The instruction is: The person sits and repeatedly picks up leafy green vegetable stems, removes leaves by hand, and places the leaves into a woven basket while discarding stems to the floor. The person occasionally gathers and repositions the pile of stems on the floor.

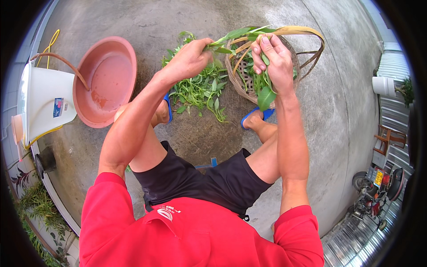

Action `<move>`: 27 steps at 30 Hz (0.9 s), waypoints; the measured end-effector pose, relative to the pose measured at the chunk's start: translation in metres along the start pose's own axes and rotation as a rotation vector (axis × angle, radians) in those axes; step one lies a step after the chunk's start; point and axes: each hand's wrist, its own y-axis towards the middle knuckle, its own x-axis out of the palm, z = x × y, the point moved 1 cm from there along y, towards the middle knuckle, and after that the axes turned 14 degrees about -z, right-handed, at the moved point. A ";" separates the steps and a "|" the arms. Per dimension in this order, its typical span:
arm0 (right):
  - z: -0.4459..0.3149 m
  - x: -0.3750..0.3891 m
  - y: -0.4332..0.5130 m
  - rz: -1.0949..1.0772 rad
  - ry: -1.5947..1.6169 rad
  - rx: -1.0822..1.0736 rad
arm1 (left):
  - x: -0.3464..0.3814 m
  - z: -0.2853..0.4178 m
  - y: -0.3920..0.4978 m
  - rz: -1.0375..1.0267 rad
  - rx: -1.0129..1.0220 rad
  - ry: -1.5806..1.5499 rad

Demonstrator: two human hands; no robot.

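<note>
Long green leafy stems [235, 33] stretch between my two hands. My left hand [193, 57] is closed around their left end. Fingers and thumb of my right hand [273, 56] pinch the other end, with leaves hanging down along the palm. Below my left hand, a loose pile of leafy green stems [200, 88] lies on the concrete floor. Under my right hand stands a round woven basket [237, 78] with a curved handle, holding more green stems; my hand and the leaves hide part of it.
At the left, a reddish plastic basin [111, 75] with a little liquid stands by a white bucket [50, 96], a brown hose running into the basin. My feet in blue slippers [248, 118] flank the pile. A motorcycle [373, 193] and a white flowerpot [383, 85] are far right.
</note>
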 end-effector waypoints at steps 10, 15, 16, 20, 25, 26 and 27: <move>0.009 0.025 0.000 0.148 -0.750 -0.232 | 0.016 0.002 -0.003 0.148 0.030 0.481; 0.014 0.027 0.002 0.031 -1.138 -0.257 | 0.018 0.000 -0.003 0.111 0.095 0.571; 0.016 0.029 0.001 -0.007 -1.202 -0.257 | 0.018 0.003 -0.004 0.095 0.086 0.568; 0.029 0.027 0.002 -0.109 -1.320 -0.191 | 0.020 0.004 -0.005 0.067 0.135 0.526; 0.030 0.028 0.003 -0.160 -1.334 -0.160 | 0.020 -0.001 -0.004 0.056 0.182 0.436; 0.031 0.028 0.003 -0.176 -1.335 -0.161 | 0.020 -0.002 -0.003 0.029 0.150 0.381; 0.032 0.029 0.003 -0.174 -1.331 -0.142 | 0.019 0.000 -0.002 0.002 0.121 0.326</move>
